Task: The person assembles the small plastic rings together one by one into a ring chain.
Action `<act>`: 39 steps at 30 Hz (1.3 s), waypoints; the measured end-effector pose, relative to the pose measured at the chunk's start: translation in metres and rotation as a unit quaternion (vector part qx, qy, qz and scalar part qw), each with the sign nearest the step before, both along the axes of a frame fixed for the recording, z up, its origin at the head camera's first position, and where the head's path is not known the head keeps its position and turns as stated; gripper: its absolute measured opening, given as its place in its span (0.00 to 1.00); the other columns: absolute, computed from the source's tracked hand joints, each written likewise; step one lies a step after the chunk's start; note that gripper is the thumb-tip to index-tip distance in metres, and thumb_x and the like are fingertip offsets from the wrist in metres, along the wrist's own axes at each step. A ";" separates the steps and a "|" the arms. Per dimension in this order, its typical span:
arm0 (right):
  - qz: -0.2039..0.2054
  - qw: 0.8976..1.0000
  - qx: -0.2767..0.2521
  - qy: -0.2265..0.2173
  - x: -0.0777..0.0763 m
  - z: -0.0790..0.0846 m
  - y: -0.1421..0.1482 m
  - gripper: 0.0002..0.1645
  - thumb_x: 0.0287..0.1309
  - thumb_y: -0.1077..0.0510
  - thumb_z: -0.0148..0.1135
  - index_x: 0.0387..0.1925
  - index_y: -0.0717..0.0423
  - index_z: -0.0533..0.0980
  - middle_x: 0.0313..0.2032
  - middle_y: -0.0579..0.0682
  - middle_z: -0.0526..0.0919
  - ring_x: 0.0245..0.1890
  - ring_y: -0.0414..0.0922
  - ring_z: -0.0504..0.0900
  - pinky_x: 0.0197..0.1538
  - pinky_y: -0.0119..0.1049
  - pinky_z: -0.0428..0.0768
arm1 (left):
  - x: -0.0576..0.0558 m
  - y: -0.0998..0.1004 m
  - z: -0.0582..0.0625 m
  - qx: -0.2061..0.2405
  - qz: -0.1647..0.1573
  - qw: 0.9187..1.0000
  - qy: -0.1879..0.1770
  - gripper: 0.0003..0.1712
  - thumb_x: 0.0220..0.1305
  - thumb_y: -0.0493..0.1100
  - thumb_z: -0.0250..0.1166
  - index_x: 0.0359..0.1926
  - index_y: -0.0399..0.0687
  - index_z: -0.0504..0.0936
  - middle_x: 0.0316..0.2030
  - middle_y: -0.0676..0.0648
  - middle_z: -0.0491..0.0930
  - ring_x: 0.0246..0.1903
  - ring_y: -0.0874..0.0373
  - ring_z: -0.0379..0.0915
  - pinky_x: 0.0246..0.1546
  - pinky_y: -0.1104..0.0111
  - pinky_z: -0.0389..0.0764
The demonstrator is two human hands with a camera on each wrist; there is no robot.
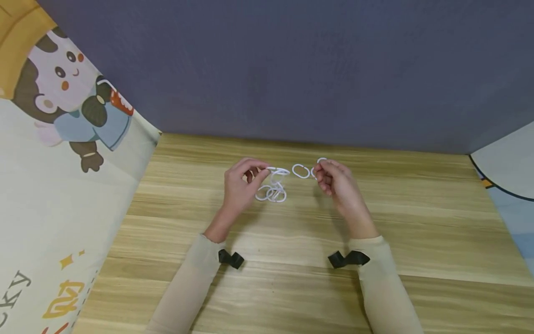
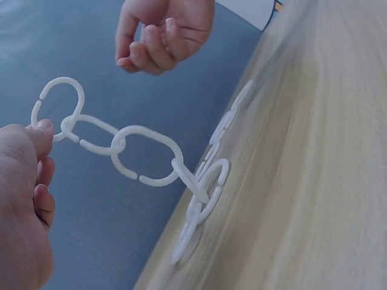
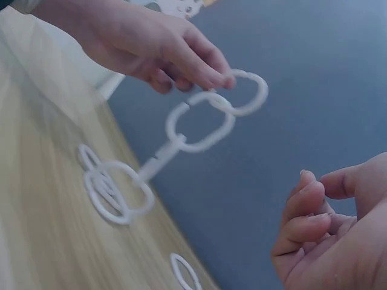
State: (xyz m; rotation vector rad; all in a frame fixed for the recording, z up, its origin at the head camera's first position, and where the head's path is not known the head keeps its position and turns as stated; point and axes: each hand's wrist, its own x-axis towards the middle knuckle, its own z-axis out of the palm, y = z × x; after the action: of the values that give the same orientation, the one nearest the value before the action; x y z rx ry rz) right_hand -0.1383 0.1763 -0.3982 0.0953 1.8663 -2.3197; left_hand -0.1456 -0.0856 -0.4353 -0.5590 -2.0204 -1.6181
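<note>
My left hand (image 1: 242, 183) pinches the end link of a chain of white plastic links (image 2: 148, 154) between thumb and fingertips. Each link is an oval ring with a small gap in its side. The chain hangs from the fingers, and its lower links (image 3: 118, 193) rest on the table. My right hand (image 1: 338, 185) hovers to the right with fingers loosely curled, and nothing shows between them in either wrist view. Under and beside its fingertips lie more white links (image 1: 301, 171) on the table, partly hidden by the hand in the head view.
The wooden table (image 1: 275, 287) spreads out under both hands. A dark blue-grey panel (image 1: 292, 69) stands along its far edge. At the left is a light wall with a printed cartoon figure (image 1: 77, 93). Black straps (image 1: 349, 259) sit at both wrists.
</note>
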 end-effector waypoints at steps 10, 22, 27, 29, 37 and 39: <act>-0.056 0.998 -0.033 0.005 -0.012 0.006 0.032 0.22 0.88 0.62 0.47 0.35 0.51 0.82 0.23 0.42 0.80 0.18 0.35 0.72 0.21 0.23 0.64 | -0.001 0.000 0.007 0.004 0.011 1.000 -0.011 0.06 0.66 0.31 0.79 0.43 0.32 0.92 0.36 0.37 0.90 0.30 0.59 0.78 0.28 0.79 0.73; -0.095 0.995 0.023 0.003 -0.022 -0.014 0.061 0.14 0.85 0.59 0.57 0.40 0.51 0.84 0.26 0.43 0.82 0.22 0.35 0.74 0.22 0.25 0.68 | 0.000 0.000 0.008 0.047 0.017 0.997 -0.054 0.06 0.66 0.30 0.79 0.43 0.32 0.93 0.36 0.37 0.88 0.30 0.62 0.76 0.28 0.78 0.71; -0.108 0.989 0.102 -0.009 -0.029 -0.029 0.072 0.08 0.83 0.59 0.61 0.45 0.55 0.84 0.28 0.42 0.84 0.24 0.35 0.76 0.25 0.26 0.72 | -0.001 0.001 0.009 0.058 0.019 0.996 -0.062 0.06 0.67 0.30 0.78 0.43 0.31 0.92 0.36 0.37 0.88 0.30 0.63 0.76 0.29 0.78 0.72; -0.114 0.981 0.158 -0.010 -0.033 -0.037 0.075 0.07 0.81 0.60 0.63 0.48 0.60 0.84 0.28 0.41 0.85 0.24 0.35 0.77 0.26 0.26 0.73 | -0.002 0.001 0.009 0.058 0.020 0.996 -0.062 0.06 0.67 0.31 0.78 0.43 0.31 0.92 0.36 0.37 0.88 0.30 0.63 0.76 0.29 0.78 0.72; -0.137 0.947 0.287 0.037 -0.045 -0.067 0.079 0.15 0.72 0.64 0.71 0.52 0.73 0.86 0.27 0.38 0.82 0.25 0.34 0.76 0.28 0.23 0.76 | -0.006 0.004 0.008 0.052 0.018 0.997 -0.052 0.06 0.67 0.31 0.78 0.43 0.32 0.92 0.36 0.37 0.88 0.29 0.63 0.76 0.28 0.78 0.72; -0.140 0.938 0.312 0.066 -0.046 -0.073 0.079 0.13 0.71 0.65 0.73 0.50 0.73 0.87 0.31 0.45 0.85 0.27 0.33 0.77 0.30 0.22 0.77 | -0.006 0.004 0.008 0.052 0.016 0.997 -0.052 0.06 0.66 0.30 0.78 0.43 0.32 0.92 0.37 0.37 0.88 0.29 0.63 0.76 0.28 0.78 0.72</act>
State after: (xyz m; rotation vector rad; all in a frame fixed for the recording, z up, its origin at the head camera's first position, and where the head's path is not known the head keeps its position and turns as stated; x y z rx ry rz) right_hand -0.1847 0.2556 -0.4710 0.3030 2.7496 -1.8146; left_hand -0.1519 -0.0820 -0.4271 -0.4116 -1.9946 -1.7535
